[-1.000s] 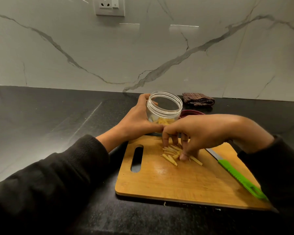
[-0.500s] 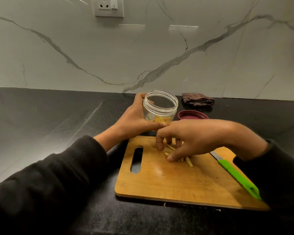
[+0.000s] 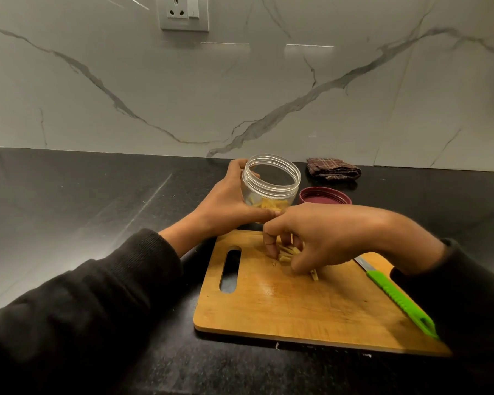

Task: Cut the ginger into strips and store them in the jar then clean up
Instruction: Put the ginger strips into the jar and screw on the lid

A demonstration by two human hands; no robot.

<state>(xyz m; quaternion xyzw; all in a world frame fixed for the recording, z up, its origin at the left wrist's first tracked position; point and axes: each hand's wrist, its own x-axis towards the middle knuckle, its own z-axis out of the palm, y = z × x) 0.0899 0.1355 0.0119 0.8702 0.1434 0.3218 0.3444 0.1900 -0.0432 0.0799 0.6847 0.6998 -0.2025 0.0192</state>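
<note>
Left hand: the left hand (image 3: 226, 203) sits at centre frame, its grip wrapped round the side of the clear round plastic jar (image 3: 270, 185), thumb up near the threaded rim.
Jar: open-mouthed and tilted a little toward the camera, held just past the far edge of the board; a small heap of yellow ginger pieces lies in its bottom.
Right hand: the right hand (image 3: 322, 238) reaches in from the right over the far part of the board, fingers curled down, its grip pinched on a bunch of pale yellow ginger strips (image 3: 287, 252).
Loose strips: one or two more pieces lie on the board just under the thumb.
Board: a rectangular wooden cutting board (image 3: 297, 306) with a slot handle at its left end, lying on the black stone counter (image 3: 83, 201), lower centre of the frame.
Knife: a green-handled knife (image 3: 397, 297) rests along the board's right side, blade partly hidden by the right wrist.
Lid: a dark red round lid (image 3: 325, 196) lies on the counter right of the jar.
Cloth: a folded brown checked cloth (image 3: 334, 169) lies behind the lid, against the marble wall.
Sleeves: both arms wear black sleeves.
</note>
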